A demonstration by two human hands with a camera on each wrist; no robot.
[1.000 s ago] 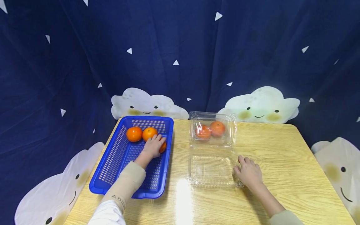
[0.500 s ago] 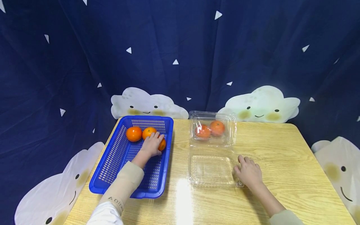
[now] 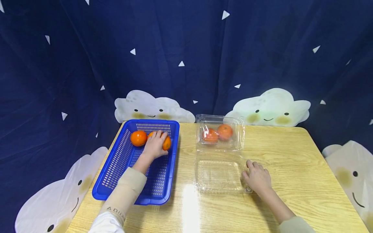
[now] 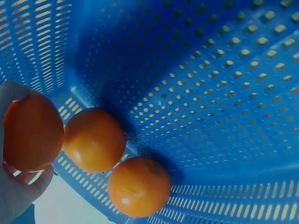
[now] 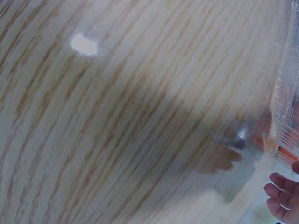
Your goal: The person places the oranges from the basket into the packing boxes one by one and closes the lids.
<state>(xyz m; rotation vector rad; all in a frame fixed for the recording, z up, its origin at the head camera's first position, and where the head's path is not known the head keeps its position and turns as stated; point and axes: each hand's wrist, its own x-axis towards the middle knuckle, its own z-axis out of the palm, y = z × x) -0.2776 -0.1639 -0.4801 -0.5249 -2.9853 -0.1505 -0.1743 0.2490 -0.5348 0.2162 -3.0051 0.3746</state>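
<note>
My left hand is inside the blue plastic basket, gripping an orange near the basket's right wall. In the left wrist view, thumb and fingers lie around that orange. Two more oranges, a middle one and an outer one, sit on the basket's bottom beside it. My right hand is at the right edge of an opened clear plastic clamshell box, its fingers loosely bent; whether they touch the rim is hard to tell. Behind the clear upper half, two oranges show.
The wooden table carries the basket on the left and the clamshell box in the middle. A dark blue curtain with white triangles and clouds hangs behind and at both sides.
My left hand has shifted slightly left and away from me, and the orange under its fingers has moved a little toward the back. My right hand has stayed in place.
</note>
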